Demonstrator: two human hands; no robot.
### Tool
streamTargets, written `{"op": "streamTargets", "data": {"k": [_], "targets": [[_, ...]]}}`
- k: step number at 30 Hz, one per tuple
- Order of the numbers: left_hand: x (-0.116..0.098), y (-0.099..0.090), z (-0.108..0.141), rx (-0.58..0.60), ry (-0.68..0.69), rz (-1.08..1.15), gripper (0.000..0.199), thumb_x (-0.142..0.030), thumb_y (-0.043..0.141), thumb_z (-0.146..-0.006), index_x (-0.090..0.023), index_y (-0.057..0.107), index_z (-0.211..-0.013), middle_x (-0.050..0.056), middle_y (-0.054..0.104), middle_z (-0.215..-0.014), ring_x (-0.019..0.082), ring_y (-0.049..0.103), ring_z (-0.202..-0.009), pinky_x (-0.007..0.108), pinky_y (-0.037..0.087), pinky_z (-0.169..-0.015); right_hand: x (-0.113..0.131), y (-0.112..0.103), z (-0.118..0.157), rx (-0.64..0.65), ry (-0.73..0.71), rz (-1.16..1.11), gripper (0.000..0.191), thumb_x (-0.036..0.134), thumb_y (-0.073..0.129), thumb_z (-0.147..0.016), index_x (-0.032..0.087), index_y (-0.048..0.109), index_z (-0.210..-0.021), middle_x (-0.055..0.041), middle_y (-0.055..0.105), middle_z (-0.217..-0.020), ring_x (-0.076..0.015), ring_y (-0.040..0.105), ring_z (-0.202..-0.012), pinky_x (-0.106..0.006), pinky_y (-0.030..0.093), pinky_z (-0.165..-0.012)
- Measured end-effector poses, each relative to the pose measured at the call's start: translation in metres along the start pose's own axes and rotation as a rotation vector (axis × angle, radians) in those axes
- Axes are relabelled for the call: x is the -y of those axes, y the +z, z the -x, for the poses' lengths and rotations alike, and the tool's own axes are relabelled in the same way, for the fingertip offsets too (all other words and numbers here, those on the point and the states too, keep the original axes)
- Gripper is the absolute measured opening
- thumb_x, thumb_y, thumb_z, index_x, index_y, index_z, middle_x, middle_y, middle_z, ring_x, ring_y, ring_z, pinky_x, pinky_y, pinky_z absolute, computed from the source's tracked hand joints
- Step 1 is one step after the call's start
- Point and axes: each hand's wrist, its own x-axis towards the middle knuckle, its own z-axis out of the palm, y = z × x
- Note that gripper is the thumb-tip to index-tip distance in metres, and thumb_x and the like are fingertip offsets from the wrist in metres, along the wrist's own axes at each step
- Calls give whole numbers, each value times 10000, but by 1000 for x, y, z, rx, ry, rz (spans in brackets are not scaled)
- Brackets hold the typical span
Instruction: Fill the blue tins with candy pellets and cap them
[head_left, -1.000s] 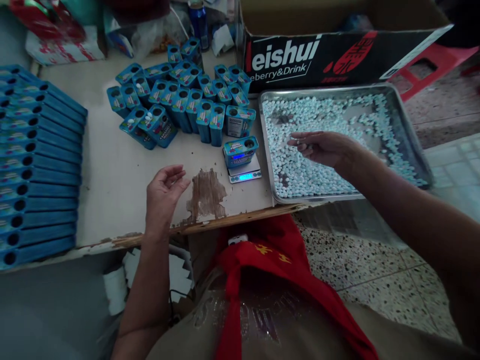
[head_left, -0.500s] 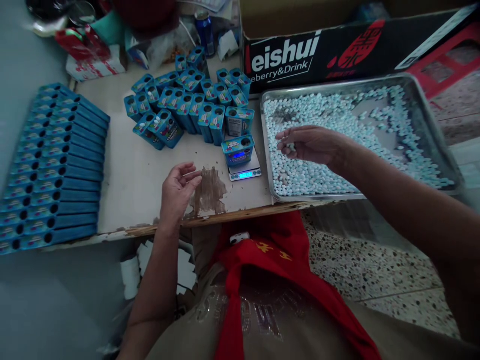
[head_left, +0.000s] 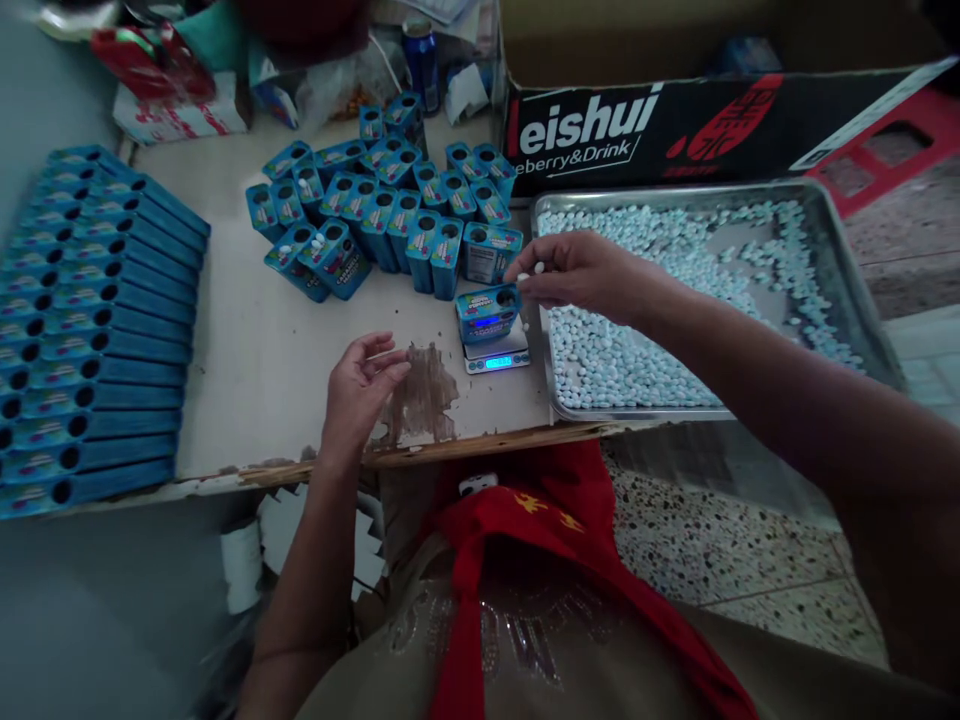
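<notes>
On a small digital scale [head_left: 498,361] with a lit blue display stands a blue candy box [head_left: 486,316] with a round hole in its top. My right hand [head_left: 574,272] is at the box's right upper edge, its fingers closed on a few white candies [head_left: 531,273] over the hole. To its right lies a metal tray [head_left: 720,412] spread with pale blue and white candies [head_left: 630,355]. Left of the scale, my left hand [head_left: 366,385] hovers over the table edge with its fingers apart and nothing in them.
Several open blue boxes [head_left: 380,215] stand behind the scale, some with candies on top. Long stacked rows of blue boxes [head_left: 97,340] fill the table's left side. A black carton [head_left: 645,135] stands behind the tray, near a blue can [head_left: 421,68].
My right hand has moved left from over the tray to the box on the scale, carrying candies. My left hand has stayed nearly still.
</notes>
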Motion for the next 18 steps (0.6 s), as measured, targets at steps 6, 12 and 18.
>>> {"op": "streamTargets", "data": {"k": [6, 12, 18], "targets": [[6, -13, -3, -34, -18, 0, 683, -445, 1079, -715, -223, 741, -1266, 133, 790, -1410, 309, 836, -1246, 525, 698, -1178, 6, 1, -2, -30, -19, 126, 206, 319, 1043, -904, 249, 878, -1005, 9, 667, -745, -152, 536, -680, -314, 416, -608], [6, -13, -3, -16, -11, -18, 632, -432, 1046, -757, -220, 730, -1262, 130, 784, -1386, 310, 835, -1242, 536, 694, -1190, -17, -17, 2, -199, 177, -221, 112, 206, 926, -978, 214, 815, -970, -38, 728, -822, -148, 629, -701, -276, 522, -624], [10, -5, -4, 1, 5, -32, 596, -363, 1006, -789, -223, 736, -1302, 116, 782, -1362, 302, 834, -1261, 534, 696, -1205, -45, -25, 19, -226, 248, -321, 125, 145, 900, -982, 205, 791, -981, -65, 781, -904, -164, 694, -724, -284, 577, -640]]}}
